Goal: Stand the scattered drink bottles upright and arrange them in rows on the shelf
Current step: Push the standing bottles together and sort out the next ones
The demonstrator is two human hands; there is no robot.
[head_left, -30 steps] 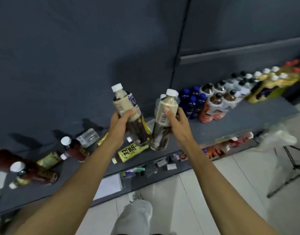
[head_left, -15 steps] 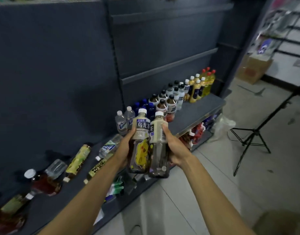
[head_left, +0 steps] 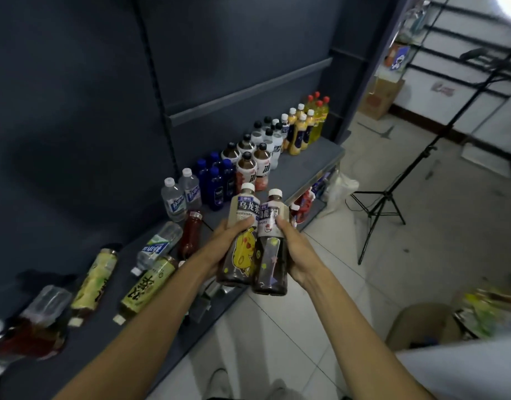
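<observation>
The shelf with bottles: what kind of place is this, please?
Probably a small shop, or a mock-up of one. A dark retail shelf carries rows of upright drink bottles sorted by kind, with price-tag strips on its front edge. A light stand on the tiled floor hints at a staged recording.

Matt dark grey shelf (head_left: 309,163), glossy clear plastic tea bottles (head_left: 239,241) with smooth printed wrap labels, white plastic caps (head_left: 247,186), shiny see-through water bottles (head_left: 173,200), glossy pale floor tiles (head_left: 421,226), matt brown cardboard box (head_left: 381,96)
</observation>
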